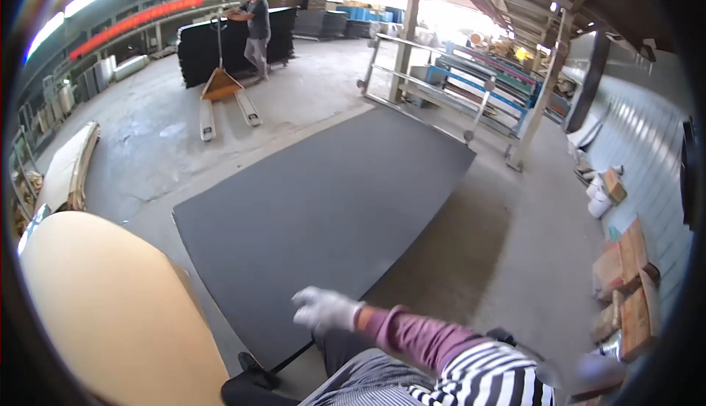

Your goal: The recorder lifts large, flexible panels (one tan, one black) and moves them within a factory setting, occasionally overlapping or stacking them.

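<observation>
My right hand (pixel 325 309), in a white glove, reaches in from the lower right over the near end of a large dark grey sheet (pixel 327 193). Its fingers are apart and slightly bent, with nothing visible between them. Whether the fingertips touch the sheet I cannot tell. The sheet lies flat, its outline bent by the lens; how many layers lie under it is hidden. A purple sleeve (pixel 412 336) covers my forearm. Out of the picture is my left hand.
A tan board (pixel 110 310) stands close on the left. Beyond the sheet are a metal frame cart (pixel 430 82) and a post (pixel 540 90). A person (pixel 256 27) stands by an orange pallet jack (pixel 220 86) and black stacks. Wooden blocks (pixel 634 318) line the right wall.
</observation>
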Motion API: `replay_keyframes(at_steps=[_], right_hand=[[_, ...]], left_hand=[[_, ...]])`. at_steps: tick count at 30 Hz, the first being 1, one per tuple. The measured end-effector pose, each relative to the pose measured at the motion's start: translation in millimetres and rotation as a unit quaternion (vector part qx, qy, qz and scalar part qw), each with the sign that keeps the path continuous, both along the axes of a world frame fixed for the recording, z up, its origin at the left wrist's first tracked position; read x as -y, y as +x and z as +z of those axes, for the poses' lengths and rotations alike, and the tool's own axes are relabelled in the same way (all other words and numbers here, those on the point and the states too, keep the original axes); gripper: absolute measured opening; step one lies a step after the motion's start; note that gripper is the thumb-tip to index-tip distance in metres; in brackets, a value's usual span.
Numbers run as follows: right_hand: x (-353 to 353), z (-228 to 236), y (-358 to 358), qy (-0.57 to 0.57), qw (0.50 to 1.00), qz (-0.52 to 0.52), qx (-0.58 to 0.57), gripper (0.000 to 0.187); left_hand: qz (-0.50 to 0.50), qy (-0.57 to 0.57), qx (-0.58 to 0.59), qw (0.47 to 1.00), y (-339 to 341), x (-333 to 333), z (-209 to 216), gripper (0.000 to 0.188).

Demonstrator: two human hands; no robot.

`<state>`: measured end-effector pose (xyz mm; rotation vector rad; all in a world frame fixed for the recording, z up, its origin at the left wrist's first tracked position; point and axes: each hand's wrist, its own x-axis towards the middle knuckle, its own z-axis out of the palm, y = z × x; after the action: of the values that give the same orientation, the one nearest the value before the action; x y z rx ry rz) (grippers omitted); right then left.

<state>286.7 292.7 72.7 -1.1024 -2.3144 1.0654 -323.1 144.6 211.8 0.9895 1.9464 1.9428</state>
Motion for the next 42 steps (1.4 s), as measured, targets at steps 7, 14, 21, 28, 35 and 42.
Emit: replay_keyframes(at_steps=[7,14,21,28,35,42], right_hand=[[84,71,-64,-0.358,0.929,0.006,-0.090,0.059],[49,-23,-17,-0.477,0.673,-0.190,-0.532,0.028],[37,-46,3,-0.712,0.434,-0.311,-0.456,0.031],[57,-69,17,-0.677,0.463,-0.297,-0.489,0.028],[-89,-125,123,-0.484,0.587,-0.522,-0.384,0.019],[-176,-208,155,-0.479,0.585,-0.612,-0.233,0.017]], left_hand=[[-0.675,-0.014,-0.290,0.679,505,-202,38,0.054],[-0.419,-0.335,-0.294,0.791,344,-147,-3,0.056],[0.096,-0.515,-0.418,0.742,208,-53,-28,0.058],[-0.006,-0.430,-0.004,0.903,237,-45,4,0.043],[-0.133,-0.371,0.036,0.918,311,-139,-194,0.041],[-0.061,-0.432,0.157,0.886,348,-176,-267,0.047]])
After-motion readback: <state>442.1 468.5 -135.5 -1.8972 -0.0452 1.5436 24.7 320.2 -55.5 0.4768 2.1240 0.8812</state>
